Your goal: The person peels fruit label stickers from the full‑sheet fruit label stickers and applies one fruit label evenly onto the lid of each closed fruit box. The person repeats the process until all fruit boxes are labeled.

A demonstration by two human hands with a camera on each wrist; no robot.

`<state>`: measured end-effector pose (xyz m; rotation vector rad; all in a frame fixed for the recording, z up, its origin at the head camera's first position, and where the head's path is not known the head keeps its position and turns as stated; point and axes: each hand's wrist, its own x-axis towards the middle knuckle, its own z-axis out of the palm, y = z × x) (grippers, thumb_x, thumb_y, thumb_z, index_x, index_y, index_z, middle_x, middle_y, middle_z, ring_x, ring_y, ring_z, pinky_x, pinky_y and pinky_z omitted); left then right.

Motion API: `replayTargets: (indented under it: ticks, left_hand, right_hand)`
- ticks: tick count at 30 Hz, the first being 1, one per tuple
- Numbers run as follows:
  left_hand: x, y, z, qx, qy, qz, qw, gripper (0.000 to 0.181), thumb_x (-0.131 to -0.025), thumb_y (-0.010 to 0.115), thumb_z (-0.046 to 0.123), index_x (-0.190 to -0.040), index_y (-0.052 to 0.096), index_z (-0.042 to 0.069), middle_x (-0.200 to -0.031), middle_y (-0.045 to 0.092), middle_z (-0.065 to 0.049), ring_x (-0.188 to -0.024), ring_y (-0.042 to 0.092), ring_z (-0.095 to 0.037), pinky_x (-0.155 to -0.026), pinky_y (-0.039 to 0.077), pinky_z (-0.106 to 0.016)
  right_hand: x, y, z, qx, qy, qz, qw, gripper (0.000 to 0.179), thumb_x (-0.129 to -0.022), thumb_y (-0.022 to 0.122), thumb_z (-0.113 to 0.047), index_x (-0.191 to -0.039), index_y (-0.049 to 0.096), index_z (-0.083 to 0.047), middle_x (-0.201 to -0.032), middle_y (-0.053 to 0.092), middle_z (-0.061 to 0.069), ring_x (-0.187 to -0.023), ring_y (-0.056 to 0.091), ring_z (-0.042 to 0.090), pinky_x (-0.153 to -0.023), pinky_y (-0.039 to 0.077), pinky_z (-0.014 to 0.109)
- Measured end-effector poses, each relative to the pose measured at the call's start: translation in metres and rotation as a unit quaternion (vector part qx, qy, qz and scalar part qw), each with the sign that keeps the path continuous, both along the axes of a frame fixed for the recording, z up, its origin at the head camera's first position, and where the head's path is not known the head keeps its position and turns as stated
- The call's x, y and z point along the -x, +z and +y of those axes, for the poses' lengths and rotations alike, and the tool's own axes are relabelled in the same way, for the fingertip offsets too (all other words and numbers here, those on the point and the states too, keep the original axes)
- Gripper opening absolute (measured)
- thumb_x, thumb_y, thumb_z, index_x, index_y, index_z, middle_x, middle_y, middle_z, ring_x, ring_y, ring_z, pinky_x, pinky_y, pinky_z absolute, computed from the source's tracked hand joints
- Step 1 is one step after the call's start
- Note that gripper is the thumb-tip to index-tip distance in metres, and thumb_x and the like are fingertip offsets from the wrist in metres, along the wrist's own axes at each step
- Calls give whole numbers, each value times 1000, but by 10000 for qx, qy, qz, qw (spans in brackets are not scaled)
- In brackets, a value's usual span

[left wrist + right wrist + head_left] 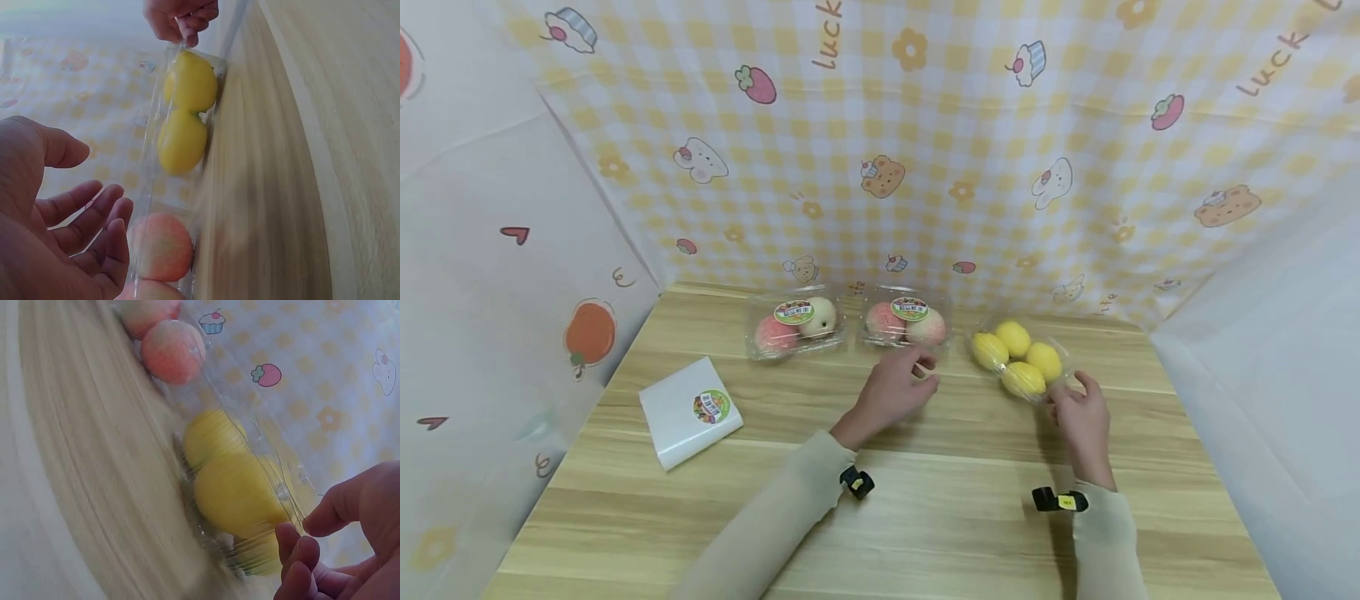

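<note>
A clear plastic clamshell box of several lemons sits at the back right of the table. My right hand pinches its near right corner between thumb and fingers; the right wrist view shows the pinched plastic rim. My left hand hovers with loosely bent fingers before the middle clear box, which holds two pink peaches and has an oval label on its lid. In the left wrist view this hand holds nothing and appears apart from the boxes.
Another clear box with two peaches and a label stands at the back left. A white folded sheet or packet bearing a round fruit sticker lies on the left of the wooden table. A checked curtain hangs behind.
</note>
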<state>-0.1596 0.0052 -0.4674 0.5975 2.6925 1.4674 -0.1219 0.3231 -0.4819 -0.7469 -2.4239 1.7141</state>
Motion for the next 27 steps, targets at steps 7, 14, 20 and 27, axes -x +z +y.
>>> replayTargets:
  ticks: [7, 14, 20, 27]
  left_hand:
    - [1, -6, 11, -88, -79, -268, 9996, 36, -101, 73, 20, -132, 72, 3, -125, 74, -6, -107, 74, -22, -91, 60, -34]
    - [-1, -9, 17, 15, -109, -442, 9990, 40, -100, 71, 21, -137, 70, 4, -125, 77, -4, -109, 75, -19, -93, 60, -37]
    - [-1, -12, 18, 25, -107, -455, 9989, 43, -100, 71, 22, -140, 69, 6, -126, 76, -2, -108, 75, -17, -92, 60, -36]
    - [-2, -13, 19, 25, -161, -472, 9988, 43, -100, 68, 23, -139, 69, 6, -128, 76, -3, -109, 76, -19, -94, 60, -38]
  right_hand:
    - [-8, 0, 5, -70, 144, -115, 9998, 80, -104, 60, -11, -174, 22, -4, -84, 69, -6, -63, 54, 8, -61, 46, 23]
    - [-17, 1, 5, -385, 342, -299, 9982, 79, -103, 59, -14, -174, 25, -5, -86, 69, -2, -69, 57, 13, -61, 46, 25]
    - [-27, 2, 6, -608, 614, -363, 9956, 78, -102, 59, -10, -173, 26, -3, -86, 69, -1, -68, 55, 13, -59, 45, 26]
    - [-42, 8, 3, -719, 1057, -376, 9911, 76, -102, 60, -8, -172, 28, -2, -84, 67, 0, -65, 51, 13, -59, 43, 27]
